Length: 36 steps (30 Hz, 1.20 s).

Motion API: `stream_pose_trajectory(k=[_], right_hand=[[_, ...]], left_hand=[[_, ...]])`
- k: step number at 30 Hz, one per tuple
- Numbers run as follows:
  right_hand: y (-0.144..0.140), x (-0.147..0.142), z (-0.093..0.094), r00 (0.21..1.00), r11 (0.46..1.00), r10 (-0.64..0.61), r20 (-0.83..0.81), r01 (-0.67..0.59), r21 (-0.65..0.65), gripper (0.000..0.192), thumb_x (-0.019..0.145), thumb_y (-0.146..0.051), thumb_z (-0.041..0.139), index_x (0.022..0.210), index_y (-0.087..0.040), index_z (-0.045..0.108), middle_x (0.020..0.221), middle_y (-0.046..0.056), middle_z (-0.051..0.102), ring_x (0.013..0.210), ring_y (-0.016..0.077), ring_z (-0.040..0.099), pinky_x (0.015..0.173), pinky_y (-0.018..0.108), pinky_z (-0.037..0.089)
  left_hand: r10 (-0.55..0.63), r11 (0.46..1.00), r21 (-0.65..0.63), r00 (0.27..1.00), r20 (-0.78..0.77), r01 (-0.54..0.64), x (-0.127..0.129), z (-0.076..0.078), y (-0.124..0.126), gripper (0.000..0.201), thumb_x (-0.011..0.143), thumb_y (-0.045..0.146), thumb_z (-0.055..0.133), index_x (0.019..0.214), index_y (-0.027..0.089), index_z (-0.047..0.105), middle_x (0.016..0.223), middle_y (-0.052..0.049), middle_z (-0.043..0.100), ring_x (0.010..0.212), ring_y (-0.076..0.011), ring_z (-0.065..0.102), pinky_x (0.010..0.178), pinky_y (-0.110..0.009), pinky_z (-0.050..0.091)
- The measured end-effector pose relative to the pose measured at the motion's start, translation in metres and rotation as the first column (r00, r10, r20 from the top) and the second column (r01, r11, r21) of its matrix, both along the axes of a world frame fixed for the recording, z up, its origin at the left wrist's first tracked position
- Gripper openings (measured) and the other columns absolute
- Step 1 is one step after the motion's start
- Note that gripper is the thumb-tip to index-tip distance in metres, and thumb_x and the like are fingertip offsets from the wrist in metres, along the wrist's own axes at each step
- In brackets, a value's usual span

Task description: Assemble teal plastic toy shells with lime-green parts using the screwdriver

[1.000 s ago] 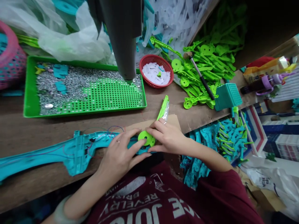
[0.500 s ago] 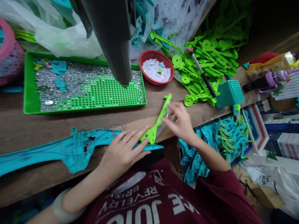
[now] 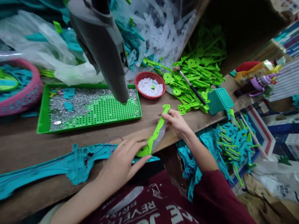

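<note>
A long teal plastic shell (image 3: 70, 161) with thin wires in it lies along the near edge of the wooden bench (image 3: 28, 143). My left hand (image 3: 122, 163) presses flat on its right end, fingertips touching the round end of a lime green arm piece (image 3: 156, 132). That green piece slants up to the right with a clear plastic strip along it. My right hand (image 3: 176, 121) pinches the piece near its upper end.
A grey machine head (image 3: 102, 46) hangs over a green perforated tray (image 3: 90, 109) of small metal parts. A red basket (image 3: 150, 84) of white bits, a heap of green arm pieces (image 3: 193, 81), a hammer (image 3: 190, 84), a teal box (image 3: 219, 100) and a pink basket (image 3: 22, 93) stand behind.
My right hand left the round end of the green piece and slid up to its far end. The left hand stays on the teal shell. The view tilted and shifted.
</note>
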State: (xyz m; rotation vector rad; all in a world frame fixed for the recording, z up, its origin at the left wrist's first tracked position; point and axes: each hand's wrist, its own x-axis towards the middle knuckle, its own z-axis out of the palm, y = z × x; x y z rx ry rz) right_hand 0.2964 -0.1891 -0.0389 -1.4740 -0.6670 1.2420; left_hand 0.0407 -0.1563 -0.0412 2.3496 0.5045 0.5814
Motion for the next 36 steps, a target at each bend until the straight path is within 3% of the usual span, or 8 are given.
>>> stream_pose_trajectory(k=[3,9,15,19,24,28,31,36], right_hand=[[0.003,-0.002,-0.005,1.000,0.999,-0.004,-0.009,0.005,0.039,0.052,0.059,-0.060,0.086,0.081,-0.017,0.067,0.066,-0.003,0.065,0.055,0.0103,0.057,0.047,0.020,0.038],[0.011,0.000,-0.008,0.993,0.999,-0.012,-0.117,0.017,0.039,0.055,0.058,-0.064,0.085,0.081,-0.017,0.069,0.066,-0.001,0.066,0.057,0.0126,0.060,0.048,0.021,0.044],[0.016,0.001,-0.006,0.997,0.984,-0.064,-0.043,0.071,0.166,0.048,0.068,-0.065,0.076,0.074,-0.017,0.071,0.060,-0.002,0.060,0.049,0.0090,0.049,0.042,0.021,0.036],[0.017,-0.004,-0.008,0.992,0.967,-0.128,0.004,0.124,0.224,0.044,0.072,-0.061,0.073,0.067,-0.018,0.067,0.056,-0.003,0.054,0.049,0.0087,0.042,0.042,0.022,0.033],[0.016,-0.003,-0.008,0.987,0.956,-0.162,-0.001,0.157,0.250,0.046,0.072,-0.062,0.073,0.066,-0.017,0.065,0.053,-0.004,0.049,0.046,0.0071,0.040,0.040,0.021,0.033],[0.002,-0.006,-0.003,0.996,0.993,0.091,0.007,-0.091,0.072,0.050,0.066,-0.062,0.079,0.079,-0.016,0.068,0.061,-0.004,0.059,0.045,0.0071,0.047,0.036,0.019,0.038],[-0.012,-0.011,-0.001,0.964,0.964,0.264,-0.015,-0.264,-0.013,0.048,0.064,-0.057,0.083,0.081,-0.014,0.068,0.063,-0.003,0.064,0.045,0.0072,0.052,0.039,0.019,0.042],[-0.020,-0.013,-0.008,0.983,0.983,0.183,-0.012,-0.183,-0.007,0.049,0.064,-0.058,0.084,0.079,-0.014,0.071,0.059,-0.002,0.065,0.043,0.0086,0.054,0.040,0.020,0.044]], left_hand=[[0.010,0.959,-0.279,0.994,-0.111,-0.040,0.032,0.012,0.012,0.046,0.097,0.053,0.047,0.126,0.020,0.063,0.122,-0.011,0.072,0.110,-0.0285,0.069,0.093,-0.041,0.056],[-0.102,0.793,-0.609,0.981,-0.165,-0.020,0.065,0.012,0.029,0.043,0.090,0.055,0.049,0.100,0.021,0.074,0.101,-0.005,0.079,0.094,-0.0277,0.072,0.086,-0.036,0.056],[-0.093,0.783,-0.621,0.982,-0.167,-0.031,0.059,0.013,0.028,0.042,0.090,0.056,0.053,0.109,0.024,0.073,0.113,-0.006,0.077,0.106,-0.0287,0.070,0.096,-0.038,0.054],[-0.187,0.819,-0.574,0.956,-0.226,0.024,0.056,0.014,0.036,0.042,0.091,0.056,0.051,0.104,0.022,0.073,0.105,-0.006,0.077,0.095,-0.0261,0.071,0.085,-0.035,0.057],[-0.297,0.855,-0.505,0.910,-0.290,0.118,0.053,0.015,0.045,0.042,0.091,0.056,0.052,0.101,0.021,0.074,0.108,-0.007,0.074,0.101,-0.0267,0.067,0.093,-0.037,0.051],[-0.276,0.853,-0.516,0.910,-0.310,0.083,0.055,0.014,0.043,0.040,0.090,0.054,0.054,0.096,0.019,0.073,0.099,-0.006,0.074,0.093,-0.0249,0.066,0.087,-0.034,0.049],[-0.289,0.848,-0.521,0.906,-0.310,0.092,0.056,0.014,0.045,0.040,0.088,0.055,0.055,0.093,0.019,0.073,0.093,-0.004,0.073,0.086,-0.0228,0.065,0.081,-0.031,0.047],[-0.380,0.851,-0.489,0.869,-0.318,0.194,0.047,0.015,0.055,0.038,0.088,0.051,0.057,0.101,0.020,0.073,0.102,-0.005,0.073,0.090,-0.0221,0.066,0.077,-0.027,0.045]])
